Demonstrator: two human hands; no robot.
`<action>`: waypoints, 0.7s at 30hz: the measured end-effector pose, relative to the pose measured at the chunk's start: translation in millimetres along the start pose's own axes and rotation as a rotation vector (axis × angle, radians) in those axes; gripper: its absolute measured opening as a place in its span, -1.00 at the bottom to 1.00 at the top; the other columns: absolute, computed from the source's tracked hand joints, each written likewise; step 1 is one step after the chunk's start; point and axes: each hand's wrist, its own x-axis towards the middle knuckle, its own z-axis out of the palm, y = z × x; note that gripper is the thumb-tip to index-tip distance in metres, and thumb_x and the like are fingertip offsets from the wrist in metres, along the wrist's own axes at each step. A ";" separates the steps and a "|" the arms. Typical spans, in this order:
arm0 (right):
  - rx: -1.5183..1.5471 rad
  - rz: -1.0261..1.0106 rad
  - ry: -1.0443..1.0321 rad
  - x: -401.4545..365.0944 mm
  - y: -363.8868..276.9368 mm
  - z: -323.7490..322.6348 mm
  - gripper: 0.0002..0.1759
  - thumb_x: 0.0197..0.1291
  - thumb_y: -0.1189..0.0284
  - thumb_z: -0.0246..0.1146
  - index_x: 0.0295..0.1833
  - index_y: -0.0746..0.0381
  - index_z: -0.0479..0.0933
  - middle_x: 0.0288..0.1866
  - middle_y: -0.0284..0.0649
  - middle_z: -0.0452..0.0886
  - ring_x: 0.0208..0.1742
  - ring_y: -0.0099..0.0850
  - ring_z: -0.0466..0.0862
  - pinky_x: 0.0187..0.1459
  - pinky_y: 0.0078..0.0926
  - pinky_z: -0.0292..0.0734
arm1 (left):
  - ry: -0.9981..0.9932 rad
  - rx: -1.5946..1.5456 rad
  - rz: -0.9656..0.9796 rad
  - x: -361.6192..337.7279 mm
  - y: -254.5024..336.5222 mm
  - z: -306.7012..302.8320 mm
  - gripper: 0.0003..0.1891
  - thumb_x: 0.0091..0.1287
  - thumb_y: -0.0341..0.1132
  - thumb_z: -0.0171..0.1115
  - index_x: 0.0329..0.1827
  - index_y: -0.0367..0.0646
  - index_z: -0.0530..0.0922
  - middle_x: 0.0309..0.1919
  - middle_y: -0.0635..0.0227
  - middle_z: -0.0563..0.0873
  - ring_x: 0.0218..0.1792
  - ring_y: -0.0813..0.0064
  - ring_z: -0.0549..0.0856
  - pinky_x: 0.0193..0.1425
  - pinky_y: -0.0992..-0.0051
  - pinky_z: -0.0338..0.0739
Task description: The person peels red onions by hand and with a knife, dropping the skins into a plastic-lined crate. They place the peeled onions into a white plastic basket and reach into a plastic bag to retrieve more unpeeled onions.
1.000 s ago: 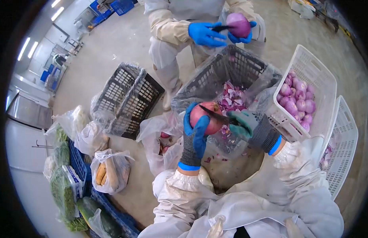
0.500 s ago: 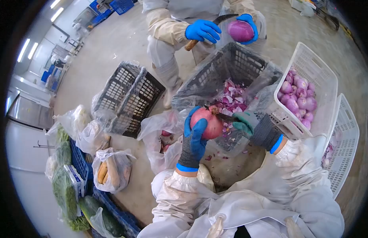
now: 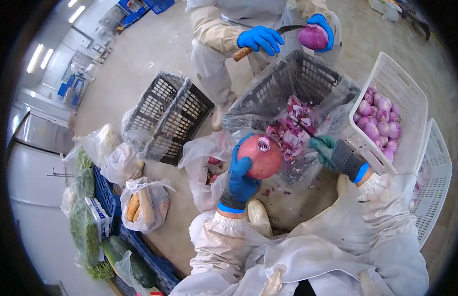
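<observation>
My left hand (image 3: 242,181), in a blue-palmed glove, is closed around a large red onion (image 3: 262,163). The onion's cut end, with pale and purple rings, faces up and away from me. To its right, my right hand (image 3: 332,152), in a green and grey glove, is wrapped around a knife, its dark narrow blade (image 3: 306,130) pointing up-left; the handle is hidden in the fingers. Blade and onion are apart. Both hands are over the near side of a plastic-lined black crate (image 3: 310,69) holding purple onion peelings (image 3: 293,123).
Opposite, a person in blue gloves (image 3: 261,39) holds a curved knife and a purple onion (image 3: 312,37). A white basket (image 3: 411,98) of peeled onions (image 3: 379,118) stands right, another white basket (image 3: 438,182) beside it. Left are an open plastic bag (image 3: 197,165), black crates (image 3: 164,113) and bagged vegetables (image 3: 140,207).
The knife has come away from the onion's top, moving right and turning upward with my right hand. The onion has tilted, and its cut end now shows. The whole view has shifted slightly.
</observation>
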 end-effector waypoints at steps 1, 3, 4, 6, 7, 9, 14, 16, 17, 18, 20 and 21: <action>0.444 0.045 0.026 0.2 -6.2 4.3 -0.63 0.28 0.30 0.24 0.17 0.15 0.49 -0.15 -0.29 0.68 -0.45 -0.50 0.60 -0.46 -0.51 0.48 | -0.048 -0.053 0.007 -0.3 2.3 8.7 -0.21 0.18 -0.09 0.29 0.46 -0.11 0.18 0.35 0.19 0.36 0.35 0.20 0.38 0.44 0.16 0.27; 0.870 0.078 0.061 -1.9 -30.3 4.1 -0.59 0.25 0.29 0.28 0.15 0.23 0.48 -0.22 -0.43 0.64 -0.51 -0.73 0.48 -0.54 -0.76 0.36 | -0.103 -0.096 -0.002 0.6 4.1 18.6 -0.21 0.19 -0.09 0.28 0.47 -0.10 0.16 0.37 0.19 0.35 0.37 0.19 0.37 0.45 0.15 0.25; 0.877 0.081 0.071 -3.4 -44.3 -1.6 -0.59 0.25 0.29 0.28 0.15 0.23 0.48 -0.22 -0.43 0.64 -0.51 -0.73 0.48 -0.54 -0.76 0.36 | -0.126 -0.094 0.005 2.6 3.6 22.1 -0.21 0.20 -0.09 0.27 0.47 -0.11 0.15 0.37 0.19 0.34 0.38 0.19 0.36 0.45 0.14 0.24; 0.875 0.006 0.029 -6.1 -60.2 -10.6 -0.55 0.22 0.38 0.32 0.19 0.23 0.43 -0.17 -0.37 0.58 -0.34 -0.64 0.58 -0.41 -0.68 0.48 | -0.150 -0.093 0.006 4.6 -0.7 24.0 -0.20 0.21 -0.10 0.26 0.48 -0.12 0.14 0.38 0.19 0.34 0.38 0.19 0.34 0.46 0.14 0.23; 1.046 -0.290 0.062 11.0 -38.8 7.9 -0.50 0.18 0.45 0.35 0.23 0.26 0.41 -0.11 -0.32 0.58 -0.16 -0.61 0.60 -0.18 -0.64 0.56 | -0.105 -0.092 -0.006 6.2 -4.7 20.4 -0.20 0.21 -0.10 0.26 0.48 -0.13 0.13 0.38 0.18 0.33 0.39 0.19 0.34 0.46 0.13 0.23; 0.942 -0.334 0.152 6.9 -60.6 5.1 -0.49 0.17 0.48 0.35 0.23 0.26 0.41 -0.09 -0.31 0.58 -0.10 -0.59 0.59 -0.08 -0.61 0.54 | -0.064 -0.092 -0.031 10.4 -11.6 16.8 -0.21 0.22 -0.11 0.25 0.49 -0.14 0.12 0.39 0.17 0.33 0.39 0.19 0.33 0.46 0.13 0.22; 0.941 -0.269 0.151 9.5 -64.9 5.3 -0.55 0.09 0.61 0.30 0.15 0.30 0.48 -0.01 -0.30 0.59 -0.03 -0.58 0.57 0.06 -0.53 0.50 | -0.184 -0.096 -0.096 10.8 -19.0 18.5 -0.24 0.25 -0.07 0.19 0.48 -0.15 0.14 0.39 0.14 0.32 0.38 0.17 0.34 0.47 0.09 0.19; 0.922 -0.298 0.158 11.3 -63.1 4.4 -0.62 0.10 0.63 0.23 0.10 0.31 0.51 -0.02 -0.29 0.61 -0.04 -0.57 0.57 0.07 -0.52 0.50 | -0.172 -0.105 -0.103 9.8 -16.7 21.7 -0.25 0.26 -0.04 0.15 0.47 -0.16 0.16 0.40 0.14 0.32 0.38 0.15 0.35 0.47 0.08 0.18; 0.907 -0.275 0.176 14.7 -58.1 6.8 -0.64 0.11 0.63 0.21 0.08 0.31 0.52 -0.04 -0.30 0.61 -0.08 -0.59 0.56 0.02 -0.55 0.51 | -0.163 -0.122 -0.114 9.5 -16.2 23.1 -0.27 0.28 -0.01 0.11 0.46 -0.17 0.17 0.40 0.13 0.31 0.37 0.13 0.36 0.47 0.08 0.17; 0.890 -0.250 0.194 17.2 -54.6 7.9 -0.65 0.12 0.63 0.19 0.06 0.31 0.53 -0.06 -0.32 0.62 -0.12 -0.62 0.56 -0.03 -0.58 0.52 | -0.158 -0.121 -0.102 9.9 -16.1 23.4 -0.27 0.28 -0.01 0.11 0.46 -0.17 0.17 0.40 0.13 0.31 0.37 0.13 0.36 0.47 0.08 0.17; 0.920 -0.300 0.218 13.9 -56.6 3.9 -0.67 0.12 0.60 0.18 0.04 0.28 0.54 -0.11 -0.35 0.62 -0.27 -0.68 0.53 -0.22 -0.67 0.51 | -0.100 -0.228 -0.169 11.1 -17.4 24.4 -0.27 0.28 0.08 0.06 0.44 -0.13 0.22 0.39 0.12 0.33 0.35 0.12 0.38 0.43 0.00 0.22; 0.874 -0.221 0.219 8.8 -58.5 -2.3 -0.68 0.12 0.58 0.17 0.03 0.26 0.55 -0.13 -0.37 0.61 -0.33 -0.71 0.50 -0.31 -0.70 0.48 | -0.095 -0.228 -0.154 10.8 -18.1 24.9 -0.27 0.28 0.08 0.06 0.44 -0.13 0.22 0.39 0.12 0.33 0.35 0.12 0.38 0.43 0.00 0.22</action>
